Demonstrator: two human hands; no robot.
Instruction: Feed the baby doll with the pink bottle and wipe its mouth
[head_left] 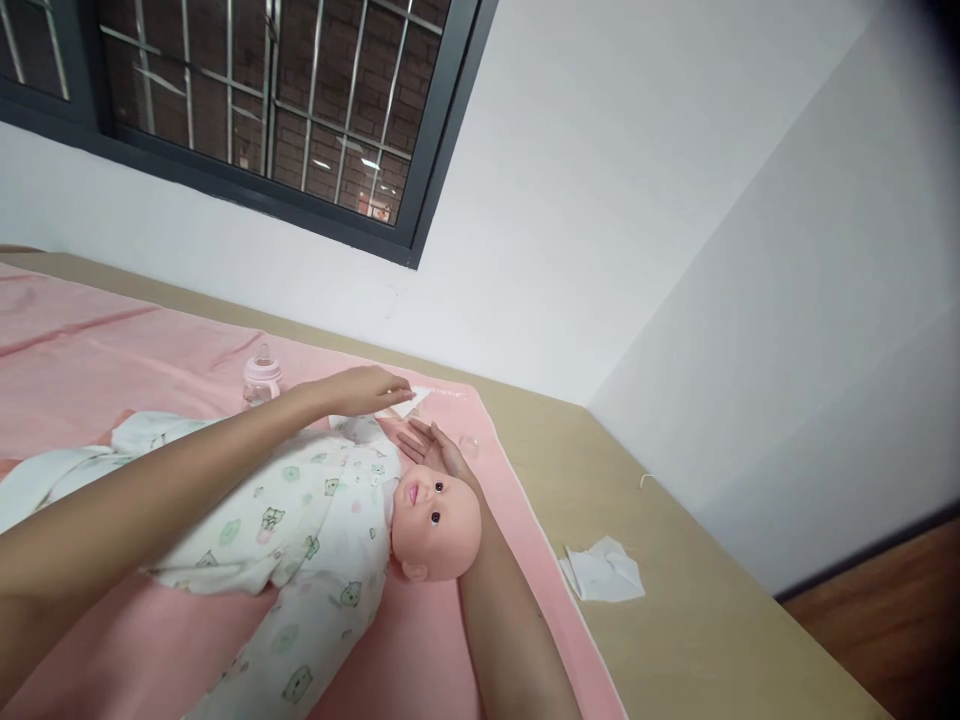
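Note:
A baby doll (435, 525) lies on its back across a pink cloth, dressed in a white suit (322, 500) with green and pink animal prints. My left arm reaches over its body. Beyond the doll's shoulder, my left hand (366, 390) has its fingers curled down on a white tissue (409, 404), whose far part shows past the fingertips. My right hand (435, 447) rests beside the doll's head, palm up, fingers stretched and apart, with nothing in it. The right forearm runs along the crown of the head. A small clear round item (469, 446) lies right of that hand.
A pink baby bottle (262, 380) with a teat stands beyond the doll's body. The pink cloth (187, 345) covers part of a tan tabletop (675, 640). A crumpled white tissue (604, 572) lies at right. White walls and a barred window (300, 110) border the table.

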